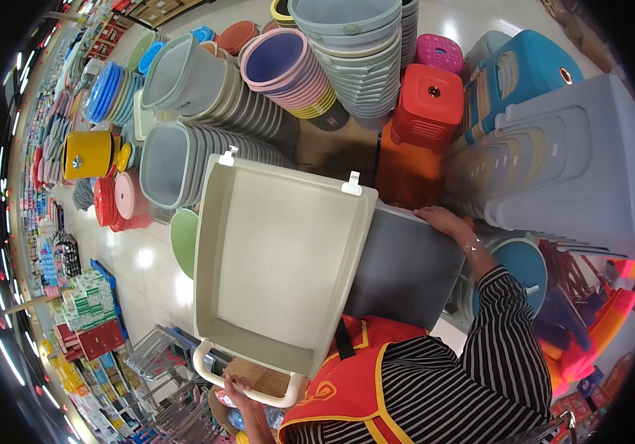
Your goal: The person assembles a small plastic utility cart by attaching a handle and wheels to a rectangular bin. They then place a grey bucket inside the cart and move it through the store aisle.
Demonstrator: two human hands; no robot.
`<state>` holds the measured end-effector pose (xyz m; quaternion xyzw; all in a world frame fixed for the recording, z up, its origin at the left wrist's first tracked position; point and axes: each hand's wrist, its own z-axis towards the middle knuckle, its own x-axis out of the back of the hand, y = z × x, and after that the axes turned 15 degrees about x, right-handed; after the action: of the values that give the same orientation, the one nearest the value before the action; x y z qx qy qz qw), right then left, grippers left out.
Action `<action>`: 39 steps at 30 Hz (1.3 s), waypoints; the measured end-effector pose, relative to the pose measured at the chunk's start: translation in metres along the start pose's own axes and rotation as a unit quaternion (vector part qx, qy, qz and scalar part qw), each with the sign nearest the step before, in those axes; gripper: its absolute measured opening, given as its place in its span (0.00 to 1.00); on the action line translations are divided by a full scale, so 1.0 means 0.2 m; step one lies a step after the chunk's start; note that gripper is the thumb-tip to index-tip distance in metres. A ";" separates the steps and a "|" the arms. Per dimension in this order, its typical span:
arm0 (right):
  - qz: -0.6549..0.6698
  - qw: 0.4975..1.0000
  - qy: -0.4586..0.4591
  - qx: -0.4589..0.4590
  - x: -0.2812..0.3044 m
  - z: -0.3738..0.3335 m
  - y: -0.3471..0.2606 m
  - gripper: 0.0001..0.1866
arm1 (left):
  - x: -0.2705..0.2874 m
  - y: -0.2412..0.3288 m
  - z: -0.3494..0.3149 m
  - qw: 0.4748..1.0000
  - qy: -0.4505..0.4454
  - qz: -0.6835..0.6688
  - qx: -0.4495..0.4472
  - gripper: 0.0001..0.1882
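Note:
My left hand [242,392] is closed round the curved handle of a cream plastic tray [280,251]. This tray is rectangular with raised walls, stands tilted up in front of me, and has two white clips on its far edge. My right hand [444,221] lies on the far edge of a dark grey flat-faced plastic piece [406,266], fingers bent over the rim. The grey piece is partly hidden behind the tray's right side, so its full shape is unclear. Just beyond my right hand stands an orange bin [407,174] with a red box [428,103] above it.
Stacked grey tubs [177,166] and pink-rimmed buckets [277,59] lie beyond the tray. Large pale nested storage boxes [569,155] crowd the right, beside a teal basin [518,270]. A light green basin [183,243] is left of the tray. Metal racks [162,359] stand lower left.

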<state>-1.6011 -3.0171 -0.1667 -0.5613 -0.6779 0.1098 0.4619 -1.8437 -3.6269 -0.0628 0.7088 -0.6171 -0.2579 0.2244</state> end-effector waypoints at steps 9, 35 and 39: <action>0.038 0.994 0.053 0.082 -0.06 0.17 -0.15 0.30 | 0.02 0.00 0.00 0.999 0.023 -0.027 -0.011 0.06; -0.267 0.909 0.164 0.277 0.08 0.67 -1.15 0.32 | -0.18 -0.09 0.01 0.984 -0.119 -0.130 -0.041 0.09; -0.304 0.878 0.226 0.291 -0.11 0.43 -1.37 0.31 | -0.20 -0.12 0.05 0.966 -0.218 -0.131 -0.034 0.09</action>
<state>-1.8480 -3.0985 -0.0422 -0.1774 -0.6295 0.0267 0.7560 -1.8372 -3.5850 -0.0823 0.7021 -0.5434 -0.4545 0.0727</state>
